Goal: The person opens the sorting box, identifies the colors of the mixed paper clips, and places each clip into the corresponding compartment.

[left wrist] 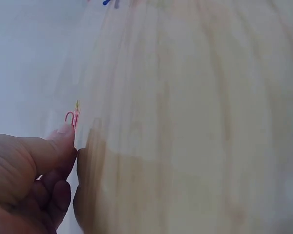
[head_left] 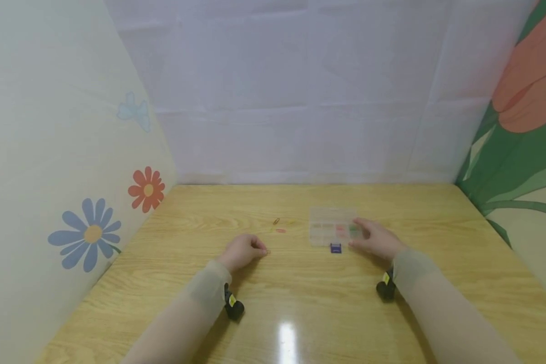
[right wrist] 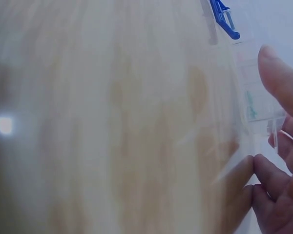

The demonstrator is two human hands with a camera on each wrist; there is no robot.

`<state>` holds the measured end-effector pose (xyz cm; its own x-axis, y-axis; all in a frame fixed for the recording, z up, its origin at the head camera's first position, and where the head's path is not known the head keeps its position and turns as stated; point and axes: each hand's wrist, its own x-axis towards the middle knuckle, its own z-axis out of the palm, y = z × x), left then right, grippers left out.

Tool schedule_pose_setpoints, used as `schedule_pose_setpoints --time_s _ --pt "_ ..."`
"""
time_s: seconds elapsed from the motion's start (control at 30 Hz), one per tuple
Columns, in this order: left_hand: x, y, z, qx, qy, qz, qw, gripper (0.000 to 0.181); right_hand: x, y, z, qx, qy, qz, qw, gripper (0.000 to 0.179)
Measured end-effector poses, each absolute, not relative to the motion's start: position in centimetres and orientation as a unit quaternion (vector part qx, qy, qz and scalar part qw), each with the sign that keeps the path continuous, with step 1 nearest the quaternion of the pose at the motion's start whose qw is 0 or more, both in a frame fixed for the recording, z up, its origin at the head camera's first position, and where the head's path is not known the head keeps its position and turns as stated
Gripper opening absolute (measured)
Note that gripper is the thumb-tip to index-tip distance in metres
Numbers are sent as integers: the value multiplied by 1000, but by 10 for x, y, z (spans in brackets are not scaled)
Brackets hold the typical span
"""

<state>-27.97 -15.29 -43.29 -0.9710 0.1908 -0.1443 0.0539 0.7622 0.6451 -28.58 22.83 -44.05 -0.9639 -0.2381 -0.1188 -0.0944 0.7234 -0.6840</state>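
My left hand [head_left: 243, 251] pinches a small red paper clip [left wrist: 70, 117] between thumb and forefinger, low over the table. Its rounded end sticks up past the fingertips in the left wrist view. Right of centre lies a clear plastic box [head_left: 316, 241] with compartments, its blue latch [head_left: 335, 248] at the front. My right hand [head_left: 376, 239] holds the box's right end, thumb toward the front and fingers toward the back. Inside are red pieces [head_left: 340, 231] and green pieces [head_left: 354, 229], too small to make out. Part of the box is hidden by the right hand.
Between the left hand and the box lie an orange-brown paper clip [head_left: 276, 221], a pink paper clip [head_left: 280, 231] and a yellow one [head_left: 292, 222]. The wooden table [head_left: 300, 288] meets a white cloth backdrop [head_left: 273, 101]; printed side walls stand left and right.
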Motion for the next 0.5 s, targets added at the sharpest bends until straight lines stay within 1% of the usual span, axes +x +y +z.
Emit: schedule_pose_setpoints --time_s 0.3,0.5 --pt "-285 -143 -435 62 916 388 82 11 -288 230 -445 -92 923 -362 96 87" --pt "-288 -133 -436 79 905 411 76 10 -288 230 -444 -90 923 -361 99 87"
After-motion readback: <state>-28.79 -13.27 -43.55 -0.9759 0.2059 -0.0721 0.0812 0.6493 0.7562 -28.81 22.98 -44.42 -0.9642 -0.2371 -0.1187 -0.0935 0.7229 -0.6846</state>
